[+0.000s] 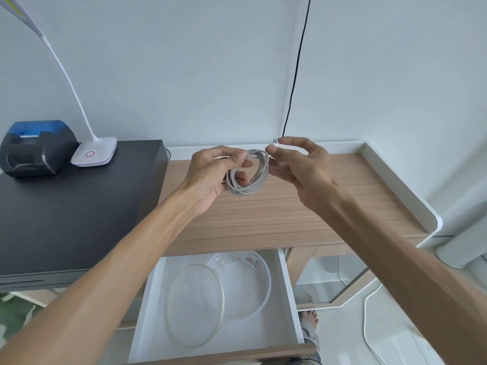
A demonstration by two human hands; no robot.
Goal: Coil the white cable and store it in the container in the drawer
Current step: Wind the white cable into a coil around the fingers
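Observation:
The white cable [249,172] is wound into a small round coil of several loops, held above the wooden desk top [290,206]. My left hand [210,172] grips the coil's left side, fingers through the loops. My right hand [297,162] pinches the cable's plug end between thumb and fingertips at the coil's upper right. Below, the white drawer [286,293] is pulled out. A clear round container [263,283] lies in it, and its clear lid [195,304] rests against the container's left side.
A black cabinet [66,214] on the left carries a black and blue device [37,148] and a white desk lamp [95,151]. A black cord [296,67] hangs down the wall. A white cable [369,320] runs over the floor at the right.

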